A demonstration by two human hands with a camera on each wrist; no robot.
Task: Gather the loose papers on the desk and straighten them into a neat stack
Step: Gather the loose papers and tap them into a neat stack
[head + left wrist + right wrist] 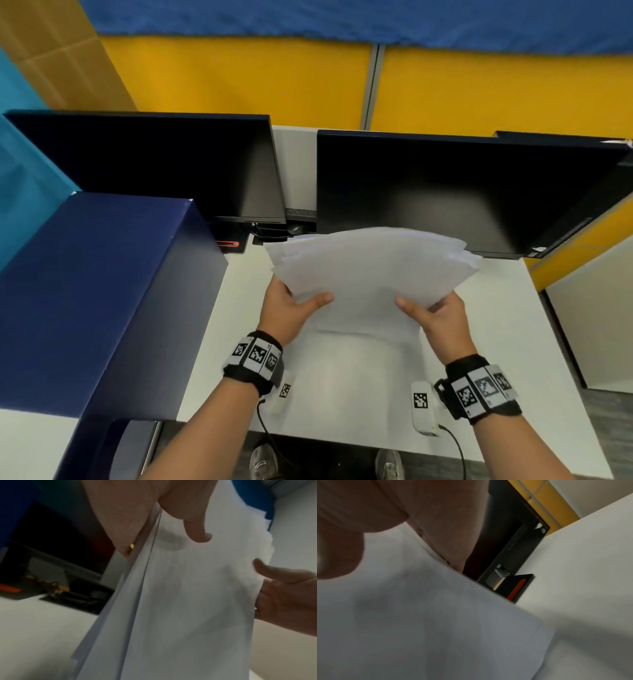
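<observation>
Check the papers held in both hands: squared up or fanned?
Fanned. The papers show staggered corners and offset far edges, gripped by the left hand and the right hand above the desk.

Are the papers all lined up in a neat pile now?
No, the papers are fanned out with uneven edges, held up between the left hand and the right hand.

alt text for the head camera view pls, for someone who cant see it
Two bare hands, left hand and right hand, hold an uneven, fanned sheaf of white papers by its sides above a white desk. Two dark monitors stand behind, a dark blue box sits at left, and yellow partition panels rise beyond.
</observation>
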